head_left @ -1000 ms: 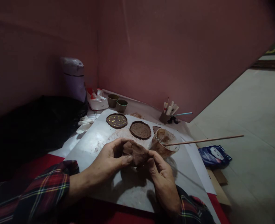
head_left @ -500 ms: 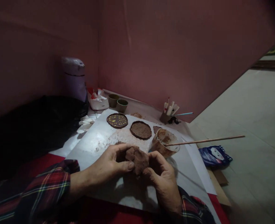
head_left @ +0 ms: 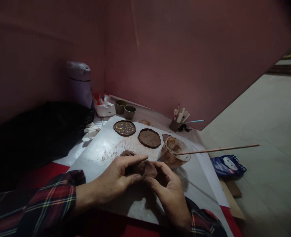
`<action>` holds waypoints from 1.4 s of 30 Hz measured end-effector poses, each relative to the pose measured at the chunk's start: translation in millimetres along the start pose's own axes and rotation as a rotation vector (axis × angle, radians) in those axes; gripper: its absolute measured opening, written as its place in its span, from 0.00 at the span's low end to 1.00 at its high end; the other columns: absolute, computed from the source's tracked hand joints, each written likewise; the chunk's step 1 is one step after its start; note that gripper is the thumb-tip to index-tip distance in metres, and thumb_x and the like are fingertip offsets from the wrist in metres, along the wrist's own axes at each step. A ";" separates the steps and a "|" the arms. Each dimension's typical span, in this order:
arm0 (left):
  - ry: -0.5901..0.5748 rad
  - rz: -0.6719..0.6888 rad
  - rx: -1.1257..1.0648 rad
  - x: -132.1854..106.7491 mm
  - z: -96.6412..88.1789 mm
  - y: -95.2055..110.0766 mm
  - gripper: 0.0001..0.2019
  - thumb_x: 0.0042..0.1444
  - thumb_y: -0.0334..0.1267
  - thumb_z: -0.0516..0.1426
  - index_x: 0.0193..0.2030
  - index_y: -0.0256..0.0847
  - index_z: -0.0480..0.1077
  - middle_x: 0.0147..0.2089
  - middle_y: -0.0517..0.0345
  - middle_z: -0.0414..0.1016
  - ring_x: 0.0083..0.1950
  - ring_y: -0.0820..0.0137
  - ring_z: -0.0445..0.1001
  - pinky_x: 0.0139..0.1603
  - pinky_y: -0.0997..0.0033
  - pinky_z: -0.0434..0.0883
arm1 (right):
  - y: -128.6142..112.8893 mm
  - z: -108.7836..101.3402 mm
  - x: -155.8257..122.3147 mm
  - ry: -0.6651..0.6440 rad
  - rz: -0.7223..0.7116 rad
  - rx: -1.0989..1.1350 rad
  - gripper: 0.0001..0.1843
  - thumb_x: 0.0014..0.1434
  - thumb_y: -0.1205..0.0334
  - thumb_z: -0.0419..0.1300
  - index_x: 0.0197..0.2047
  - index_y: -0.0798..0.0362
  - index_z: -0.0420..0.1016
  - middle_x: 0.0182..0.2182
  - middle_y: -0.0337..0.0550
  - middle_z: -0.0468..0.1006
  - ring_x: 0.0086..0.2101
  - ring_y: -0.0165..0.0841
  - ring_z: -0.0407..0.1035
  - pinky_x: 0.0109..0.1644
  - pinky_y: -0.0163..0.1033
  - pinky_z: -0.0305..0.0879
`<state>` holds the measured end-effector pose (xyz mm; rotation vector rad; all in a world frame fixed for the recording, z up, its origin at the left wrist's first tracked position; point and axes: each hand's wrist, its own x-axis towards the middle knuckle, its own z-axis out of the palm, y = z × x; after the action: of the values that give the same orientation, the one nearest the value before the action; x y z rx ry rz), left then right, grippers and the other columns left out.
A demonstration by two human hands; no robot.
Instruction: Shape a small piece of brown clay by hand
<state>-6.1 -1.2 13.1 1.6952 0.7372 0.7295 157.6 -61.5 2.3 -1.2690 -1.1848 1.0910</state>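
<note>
Clasping brown clay (head_left: 150, 169) between them, the left hand (head_left: 112, 176) and right hand (head_left: 171, 191) meet above the near part of a white board (head_left: 86, 163), thumbs on the near side. A crumbly scrap (head_left: 127, 153) shows just beyond the left hand, partly hidden by it. Farther back lie two flat, rimmed rounds: a yellow-dotted disc (head_left: 124, 128) and, to its right, a plain disc (head_left: 149, 138). Beyond the right hand stands a brown-smeared glass (head_left: 175, 160), a long stick (head_left: 222, 149) slanting out of it rightward.

Plaid sleeves (head_left: 50, 200) mix red and near-black with thin yellow lines.
</note>
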 end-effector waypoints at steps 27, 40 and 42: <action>0.028 -0.086 -0.525 4.3 0.1 -3.7 0.16 0.53 0.34 0.62 0.49 0.38 0.73 0.48 0.52 0.78 0.49 0.64 0.74 0.50 0.70 0.68 | 14.3 -11.7 4.6 0.052 -0.073 0.107 0.19 0.62 0.47 0.54 0.43 0.51 0.76 0.38 0.46 0.80 0.40 0.37 0.73 0.44 0.40 0.69; -0.098 -0.069 -0.410 3.2 -0.3 -5.1 0.17 0.52 0.37 0.62 0.50 0.41 0.74 0.47 0.54 0.77 0.49 0.61 0.73 0.49 0.67 0.67 | 4.2 -8.9 4.0 -0.032 -0.116 0.096 0.13 0.54 0.54 0.64 0.43 0.48 0.76 0.37 0.40 0.80 0.38 0.34 0.73 0.44 0.35 0.67; -0.090 -0.073 -0.350 1.8 -0.5 -4.3 0.17 0.52 0.36 0.61 0.50 0.41 0.74 0.46 0.55 0.77 0.48 0.62 0.73 0.48 0.67 0.68 | 1.8 -6.6 3.9 -0.026 -0.095 0.094 0.12 0.54 0.56 0.64 0.41 0.50 0.76 0.31 0.38 0.80 0.33 0.31 0.73 0.39 0.33 0.68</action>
<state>-5.9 1.4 9.2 1.3669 0.5681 0.6829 164.7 -58.2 0.9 -1.1188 -1.1873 1.0839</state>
